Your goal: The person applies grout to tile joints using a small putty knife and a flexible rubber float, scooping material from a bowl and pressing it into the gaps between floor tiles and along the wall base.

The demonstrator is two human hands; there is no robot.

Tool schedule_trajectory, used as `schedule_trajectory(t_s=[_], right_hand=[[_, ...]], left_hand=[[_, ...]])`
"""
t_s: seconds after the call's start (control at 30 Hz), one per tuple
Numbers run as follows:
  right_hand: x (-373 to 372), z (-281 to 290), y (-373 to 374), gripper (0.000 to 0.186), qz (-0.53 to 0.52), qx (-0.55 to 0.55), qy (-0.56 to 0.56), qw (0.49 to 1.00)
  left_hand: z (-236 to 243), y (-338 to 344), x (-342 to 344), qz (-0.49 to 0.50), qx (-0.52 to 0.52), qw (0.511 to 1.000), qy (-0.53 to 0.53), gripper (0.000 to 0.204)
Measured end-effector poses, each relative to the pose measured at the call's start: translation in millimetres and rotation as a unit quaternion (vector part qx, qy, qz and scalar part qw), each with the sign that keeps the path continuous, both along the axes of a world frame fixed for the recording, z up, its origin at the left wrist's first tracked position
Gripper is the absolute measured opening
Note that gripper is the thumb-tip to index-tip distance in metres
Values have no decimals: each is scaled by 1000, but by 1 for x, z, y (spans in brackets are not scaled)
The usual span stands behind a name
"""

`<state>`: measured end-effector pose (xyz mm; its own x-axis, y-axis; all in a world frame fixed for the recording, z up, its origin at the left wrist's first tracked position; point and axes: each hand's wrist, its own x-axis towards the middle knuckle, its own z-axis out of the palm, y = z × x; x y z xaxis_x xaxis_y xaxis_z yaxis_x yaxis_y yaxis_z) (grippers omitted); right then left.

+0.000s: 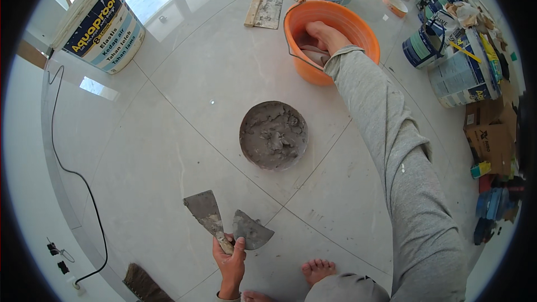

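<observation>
The left hand (229,257) is clamped on the handles of two putty knives (226,222), their grey-smeared blades fanned apart, one pointing up and left, the other to the right. The right hand (324,36) reaches far forward into the orange bucket (358,28), fingers together and dipped near something pale at the bottom; whether it grips anything there I cannot tell. Between the two hands, on the tiled floor (168,134), sits a round pan (273,134) of grey paste, lumpy and partly spread

The step in hand looks like fetching water or a wet cloth from the bucket for the mix or the tools. To do it well, keep the knives tilted up off the floor so paste does not smear the tiles, and hold both handles firmly, since a two-in-one grip slips easily. Bring the right hand back low and slow over the pan, so drips land in the paste and not on the glossy floor. The long reach puts weight forward; the bare foot (318,270) should stay planted

A black cable (72,173) trails at left, well apart from the work, and a brush (142,285) lies near the lower edge
</observation>
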<state>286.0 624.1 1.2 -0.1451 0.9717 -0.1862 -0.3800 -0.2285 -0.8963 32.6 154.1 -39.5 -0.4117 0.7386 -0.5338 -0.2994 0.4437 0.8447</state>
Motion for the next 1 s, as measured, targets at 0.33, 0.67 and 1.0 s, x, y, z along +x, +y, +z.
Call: schedule_trajectory(t_s=[0.33,0.67,1.0], right_hand=[[56,13,69,24,35,-201,-46,978],[21,83,-9,23,196,-128,-100,967],[-48,19,-119,28,218,-196,-226,929]], left_hand=[[-2,-8,3,4,6,1000,-5,31],[4,11,23,-37,58,997,-18,31],[14,-25,17,-32,54,998,-19,29]])
